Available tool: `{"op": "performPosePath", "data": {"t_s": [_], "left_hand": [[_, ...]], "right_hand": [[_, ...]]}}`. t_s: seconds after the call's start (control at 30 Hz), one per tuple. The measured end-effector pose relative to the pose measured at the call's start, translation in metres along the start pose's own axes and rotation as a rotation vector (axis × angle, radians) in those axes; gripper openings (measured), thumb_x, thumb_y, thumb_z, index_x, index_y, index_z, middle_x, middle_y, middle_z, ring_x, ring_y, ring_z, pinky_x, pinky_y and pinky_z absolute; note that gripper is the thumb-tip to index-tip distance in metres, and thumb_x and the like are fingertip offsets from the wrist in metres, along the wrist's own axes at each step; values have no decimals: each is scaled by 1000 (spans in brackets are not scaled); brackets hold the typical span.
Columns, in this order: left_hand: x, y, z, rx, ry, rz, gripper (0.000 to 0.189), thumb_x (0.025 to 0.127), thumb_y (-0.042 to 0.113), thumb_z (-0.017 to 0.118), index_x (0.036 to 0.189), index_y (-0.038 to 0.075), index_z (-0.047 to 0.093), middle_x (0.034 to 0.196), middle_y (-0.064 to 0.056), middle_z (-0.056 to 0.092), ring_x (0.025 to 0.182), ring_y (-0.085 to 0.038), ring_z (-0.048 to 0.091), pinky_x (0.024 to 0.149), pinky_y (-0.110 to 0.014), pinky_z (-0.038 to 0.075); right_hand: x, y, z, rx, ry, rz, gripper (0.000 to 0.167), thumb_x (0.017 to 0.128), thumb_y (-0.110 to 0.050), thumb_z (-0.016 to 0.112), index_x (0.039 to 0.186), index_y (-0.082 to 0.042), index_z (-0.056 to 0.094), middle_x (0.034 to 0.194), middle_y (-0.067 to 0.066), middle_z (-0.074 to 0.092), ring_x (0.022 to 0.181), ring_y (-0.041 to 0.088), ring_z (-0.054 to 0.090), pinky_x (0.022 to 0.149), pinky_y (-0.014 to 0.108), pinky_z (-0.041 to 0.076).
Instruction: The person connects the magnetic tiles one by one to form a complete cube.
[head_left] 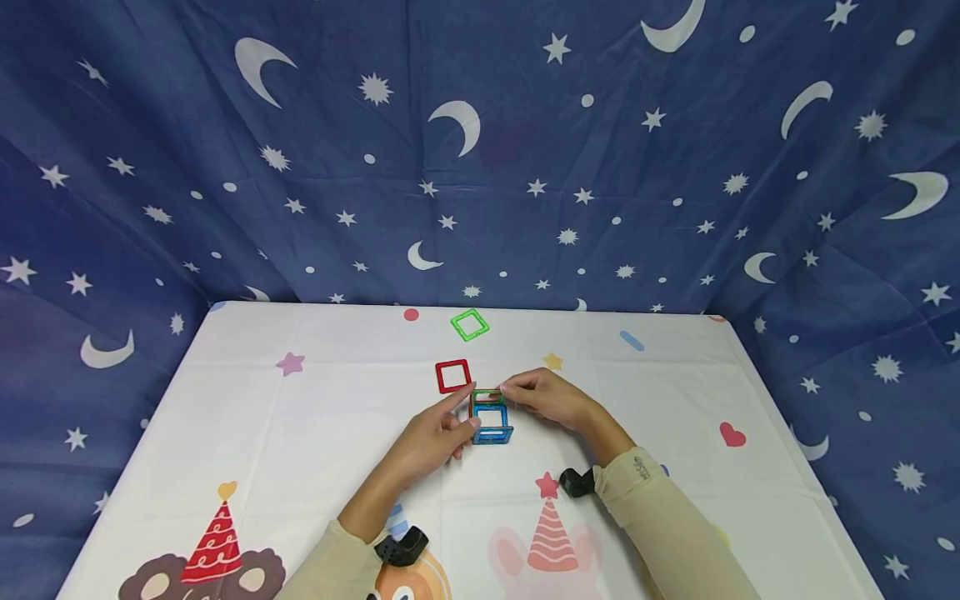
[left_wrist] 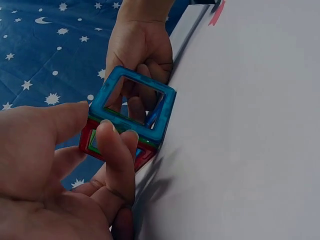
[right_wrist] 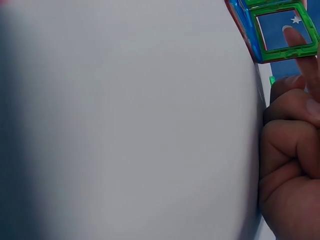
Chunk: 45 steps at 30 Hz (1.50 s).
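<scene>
At the left end of the white surface, a printed bear wears a red striped party hat, and a purple star is printed farther back. Next comes a beige left sleeve with a black wrist camera, and beyond it the left hand, whose grip pinches the left side of a small box-like structure, index finger stretched to the far corner and thumb at the near one. Just beyond the fingertip, a loose red square magnetic tile lies flat; farther back and slightly to its right lies a loose green square magnetic tile, turned cornerwise. The structure stands on the surface between the two hands, made of open-centred square tiles: a light blue tile at the near side, red along the left, an upper green tile toward the back. To its right, the right hand has its grip closed on that green tile's right edge, finger and thumb pinching. A second black camera sits by the right cuff, and a red heart is printed farther right. Navy moon-and-star cloth hangs behind everything.
</scene>
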<state>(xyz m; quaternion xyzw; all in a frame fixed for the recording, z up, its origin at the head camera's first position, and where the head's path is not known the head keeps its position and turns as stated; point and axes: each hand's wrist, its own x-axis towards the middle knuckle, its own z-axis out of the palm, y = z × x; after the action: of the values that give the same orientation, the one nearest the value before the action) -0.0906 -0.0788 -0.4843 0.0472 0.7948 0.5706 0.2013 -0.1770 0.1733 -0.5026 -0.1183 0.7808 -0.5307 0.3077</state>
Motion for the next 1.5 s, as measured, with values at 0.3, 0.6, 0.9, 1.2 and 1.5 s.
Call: {"op": "performPosePath", "data": {"t_s": [0.3, 0.6, 0.9, 1.2, 1.5], "left_hand": [[0, -3, -1, 101, 4, 19, 68, 98, 45, 66, 158, 31, 38, 71, 0, 59, 59, -17, 56, 54, -28, 41], [0, 0, -1, 98, 8, 12, 68, 98, 44, 67, 158, 30, 39, 69, 0, 59, 58, -17, 57, 55, -29, 41], [1, -2, 0, 92, 12, 6, 67, 97, 46, 67, 157, 31, 41, 70, 0, 59, 59, -17, 58, 55, -29, 42], [1, -1, -2, 93, -6, 24, 67, 98, 45, 66, 158, 30, 40, 70, 2, 59, 58, -16, 57, 53, -28, 40], [0, 0, -2, 85, -4, 20, 65, 98, 43, 66, 157, 31, 41, 69, 1, 58, 58, -16, 57, 53, -28, 40]], "right_hand": [[3, -3, -1, 46, -32, 31, 39, 97, -41, 69, 121, -10, 76, 59, -6, 36, 49, 12, 29, 49, 24, 27], [27, -19, -13, 73, 46, 17, 37, 98, -39, 68, 121, -10, 75, 71, 0, 49, 59, 17, 38, 52, 26, 31], [72, -41, -14, -306, 65, -104, 19, 89, -29, 81, 106, -20, 82, 87, -3, 71, 79, 15, 53, 70, 27, 44], [94, -52, -5, -463, 37, -79, 21, 78, -33, 90, 97, -26, 84, 70, -5, 59, 72, 11, 50, 67, 26, 38], [94, -57, 3, -585, 85, -66, 16, 78, -31, 89, 76, -21, 78, 61, -8, 56, 67, 9, 50, 65, 25, 38]]}}
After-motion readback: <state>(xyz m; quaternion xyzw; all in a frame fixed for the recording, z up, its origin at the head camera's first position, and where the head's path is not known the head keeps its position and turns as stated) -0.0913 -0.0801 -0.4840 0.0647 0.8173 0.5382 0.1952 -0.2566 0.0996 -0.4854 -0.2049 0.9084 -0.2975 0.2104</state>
